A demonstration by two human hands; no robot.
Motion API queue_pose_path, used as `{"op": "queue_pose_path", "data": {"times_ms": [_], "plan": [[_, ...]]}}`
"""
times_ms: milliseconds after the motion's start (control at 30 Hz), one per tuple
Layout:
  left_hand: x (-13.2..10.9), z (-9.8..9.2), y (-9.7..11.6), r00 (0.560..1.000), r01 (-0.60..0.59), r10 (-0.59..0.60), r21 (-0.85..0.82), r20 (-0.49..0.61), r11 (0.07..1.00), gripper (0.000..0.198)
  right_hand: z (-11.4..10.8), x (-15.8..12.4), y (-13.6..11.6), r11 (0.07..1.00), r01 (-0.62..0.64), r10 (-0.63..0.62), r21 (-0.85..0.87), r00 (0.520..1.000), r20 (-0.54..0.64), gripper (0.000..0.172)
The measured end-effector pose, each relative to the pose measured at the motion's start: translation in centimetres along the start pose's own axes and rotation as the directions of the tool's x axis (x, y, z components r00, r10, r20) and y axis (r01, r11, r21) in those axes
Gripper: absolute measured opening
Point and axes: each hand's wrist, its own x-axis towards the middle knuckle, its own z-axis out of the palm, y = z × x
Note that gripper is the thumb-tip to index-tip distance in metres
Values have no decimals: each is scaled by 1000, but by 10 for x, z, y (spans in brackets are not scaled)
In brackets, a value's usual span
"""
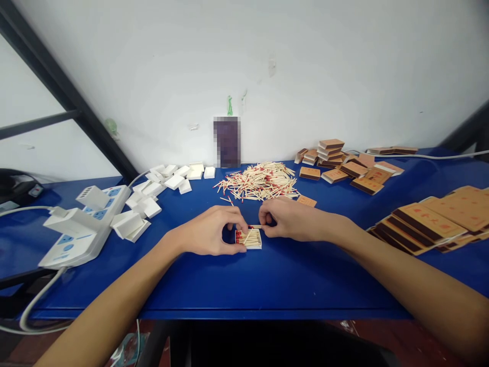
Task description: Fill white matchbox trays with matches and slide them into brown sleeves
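A small white matchbox tray filled with red-tipped matches lies on the blue table in front of me. My left hand grips the tray's left end, thumb on the near side and fingers on the far side. Just past the tray's far right corner, my right hand pinches a match, its red head pointing left. Behind both hands is a large loose pile of matches. One printed matchbox sleeve lies just beyond my right hand.
White trays are scattered at the left, beside a white power strip with plugs and cables. Brown matchboxes are heaped at the back right. Flat sleeves are stacked at the right. A wall stands behind the table.
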Motion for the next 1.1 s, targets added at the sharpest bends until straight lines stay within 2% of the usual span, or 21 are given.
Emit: {"op": "queue_pose_path", "data": {"times_ms": [267, 467, 533, 633, 767, 933, 1100], "plan": [[-1, 2, -1, 1000, 1, 0, -8, 25, 1000, 27, 5, 4, 3, 994, -18, 11, -108, 998, -65, 4], [0, 2, -1, 1000, -31, 31, 1, -1, 1000, 24, -9, 3, -2, 992, -101, 96, -75, 993, -68, 2], [0, 3, -2, 999, -17, 17, 6, -27, 1000, 26, -15, 0, -4, 997, -68, 64, -36, 993, -102, 1], [1, 5, -5, 997, 27, -27, -3, -70, 1000, 34, -17, -3, -8, 999, 46, -43, 24, 994, -105, 2], [2, 7, -7, 994, 21, -23, -15, -104, 1000, 38, -6, -3, -15, 976, 197, -190, 87, 978, -82, 2], [3, 9, -8, 995, -11, 11, -4, -99, 1000, 32, 12, 4, -12, 968, 241, -233, 74, 967, -103, 4], [3, 9, -9, 995, -12, 11, -6, -104, 1000, 28, 8, 3, -9, 963, 266, -255, 39, 951, -172, 8]]}}
